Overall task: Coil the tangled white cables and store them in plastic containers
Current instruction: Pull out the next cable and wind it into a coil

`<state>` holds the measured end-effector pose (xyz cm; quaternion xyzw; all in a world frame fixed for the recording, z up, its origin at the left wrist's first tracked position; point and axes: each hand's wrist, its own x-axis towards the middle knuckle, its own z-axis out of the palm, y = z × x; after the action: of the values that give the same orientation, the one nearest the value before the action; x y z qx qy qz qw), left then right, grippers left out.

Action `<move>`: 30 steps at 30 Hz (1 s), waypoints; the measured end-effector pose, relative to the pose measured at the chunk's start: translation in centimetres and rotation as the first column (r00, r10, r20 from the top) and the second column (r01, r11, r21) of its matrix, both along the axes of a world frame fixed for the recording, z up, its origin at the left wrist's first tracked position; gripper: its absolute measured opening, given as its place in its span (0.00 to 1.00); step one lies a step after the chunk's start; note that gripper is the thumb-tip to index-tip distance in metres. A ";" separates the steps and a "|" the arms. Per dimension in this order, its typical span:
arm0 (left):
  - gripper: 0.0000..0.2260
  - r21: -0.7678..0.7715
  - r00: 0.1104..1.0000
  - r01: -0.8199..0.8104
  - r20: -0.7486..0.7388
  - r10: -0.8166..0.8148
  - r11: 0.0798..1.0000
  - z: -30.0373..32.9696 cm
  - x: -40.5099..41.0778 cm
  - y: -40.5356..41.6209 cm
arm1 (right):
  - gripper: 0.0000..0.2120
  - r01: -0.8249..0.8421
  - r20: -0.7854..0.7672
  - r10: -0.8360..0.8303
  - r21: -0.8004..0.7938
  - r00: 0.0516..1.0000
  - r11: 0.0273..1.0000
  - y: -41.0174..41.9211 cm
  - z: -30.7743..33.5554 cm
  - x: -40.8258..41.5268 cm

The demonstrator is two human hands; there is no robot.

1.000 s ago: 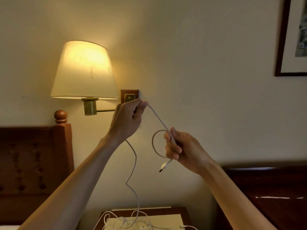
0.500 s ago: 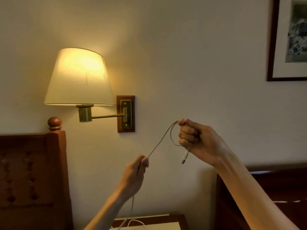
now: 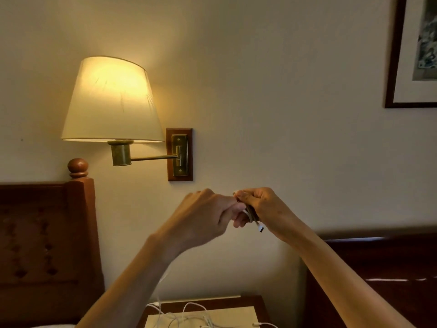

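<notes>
Head view, left hand [image 3: 208, 215]: raised in front of the wall, curled, knuckles up, fingertips [image 3: 238, 221] meeting the right hand and pressing on the cable loops there; forearm rising from the lower left.
Head view, right hand [image 3: 264, 207]: raised at the same height, fist closing around a small coil of white cable [image 3: 251, 215]; forearm rising from the lower right.
Cable plug [image 3: 260, 228]: poking down out of the right fist, hanging free below the knuckles.
Cable slack: running down behind the left forearm as a faint blurred line toward the nightstand [image 3: 257, 301]; full path impossible to trace.
Change from half a second ago: left hand, then low and apart with a straight stretch of cable between the two hands, now sitting up against the right hand; stretch gone, gathered into the coil. Right hand sitting a little lower in the frame.
Change from one second ago: single open loop beside the right hand now bunched tight inside the fist.
Remaining cables [image 3: 189, 319]: lying tangled across the nightstand top, near its front edge, one plug end near the right front corner.
Containers: none showing in this view.
Surroundings: lit wall lamp [image 3: 111, 100] upper left, wooden headboard [image 3: 42, 233] below it, framed picture [image 3: 413, 53] at the top right.
</notes>
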<state>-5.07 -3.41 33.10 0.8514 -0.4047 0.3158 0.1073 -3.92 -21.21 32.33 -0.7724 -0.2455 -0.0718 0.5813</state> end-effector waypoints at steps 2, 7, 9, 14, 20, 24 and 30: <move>0.14 -0.040 0.997 0.001 0.082 0.003 0.999 0.5 1.1 0.4 | 0.18 -0.043 -0.008 0.043 -0.036 0.999 0.998 0.4 0.1 -0.3; 0.18 -0.150 0.976 0.041 0.220 -0.007 0.988 0.4 3.7 1.5 | 0.19 -0.138 -0.105 0.153 0.141 0.983 0.980 0.9 0.1 -0.6; 0.15 -0.227 0.977 0.105 0.204 -0.058 0.968 -0.1 4.5 2.0 | 0.18 -0.201 -0.171 0.245 0.236 0.954 0.951 0.7 0.2 -0.7; 0.16 -0.475 0.982 0.184 0.048 -0.184 0.860 -2.0 6.4 3.2 | 0.12 -0.309 -0.235 0.493 0.541 0.838 0.782 -0.5 0.9 -0.3; 0.17 -0.620 0.959 0.088 -0.159 -0.235 0.780 -8.4 9.0 3.8 | 0.08 -0.290 -0.200 0.568 0.698 0.798 0.654 -2.3 2.6 -0.1; 0.16 -0.687 0.947 -0.010 -0.240 -0.214 0.726 -11.0 9.4 3.8 | 0.09 -0.296 -0.256 0.532 0.604 0.807 0.740 -3.0 2.9 -0.2; 0.12 -0.746 0.918 -0.089 -0.319 -0.236 0.660 -9.4 8.9 4.6 | 0.13 -0.365 -0.343 0.566 0.500 0.750 0.786 -3.1 0.9 0.3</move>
<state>3.83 1.16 23.69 0.7590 -0.2442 0.2737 0.5379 -3.61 -24.26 33.20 -0.5405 -0.2636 0.2218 0.7676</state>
